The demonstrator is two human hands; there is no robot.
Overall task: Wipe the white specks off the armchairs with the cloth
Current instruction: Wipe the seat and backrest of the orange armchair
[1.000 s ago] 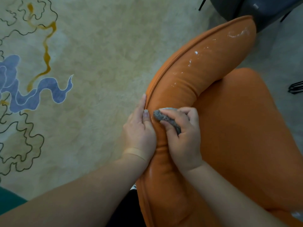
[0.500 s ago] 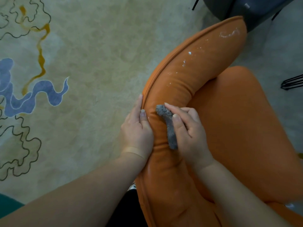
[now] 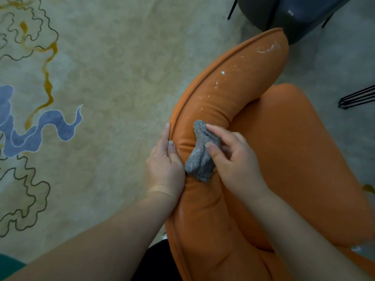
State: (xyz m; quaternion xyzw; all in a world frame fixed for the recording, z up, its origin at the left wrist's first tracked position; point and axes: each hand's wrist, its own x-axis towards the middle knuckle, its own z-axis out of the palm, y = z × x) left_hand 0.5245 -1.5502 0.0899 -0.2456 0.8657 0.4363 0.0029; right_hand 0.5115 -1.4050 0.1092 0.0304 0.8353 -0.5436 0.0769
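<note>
Cloth (image 3: pixel 202 154): small grey terry wad, bunched, lying on top of the orange chair (image 3: pixel 304 159) roll, just under the right fingers (image 3: pixel 215 132). Prob. light, soft, floppy; no fragility. Likely grips leather ok when pressed flat, slides if only pinched. Best hold, by guess: fingers spread over the upper half, thumb tucked on the near fold, so the bulk stays under the pads and doesn't roll out.

Right hand (image 3: pixel 237 159): fingers loosely curved and a bit spread, index tip on the far end of the cloth, thumb pressing the mid fold. Pinching it between thumb and index, w/ downward pressure.

Left hand (image 3: pixel 164 165): fingers straight, close together, laid along the outer seam of the roll; thumb flat on the leather beside the cloth. Bracing, not gripping. Tan plaster (image 3: pixel 161 189) across the wrist.

Specks (image 3: pixel 223 73): white dots and streaks beyond the fingertips, up the roll, w/ a bigger smear (image 3: pixel 267 48) near the far end. Patch right by the fingers looks mostly clean; plenty left further up.

Chair surface: smooth, slightly glossy, padded; prob. gives under pressure, so firm strokes needed.

Room: beige rug (image 3: pixel 111 78) w/ blue and ochre squiggles left of the left hand; dark grey seat (image 3: pixel 294 13) past the far end; black wire legs (image 3: pixel 359 98) off to the right.
</note>
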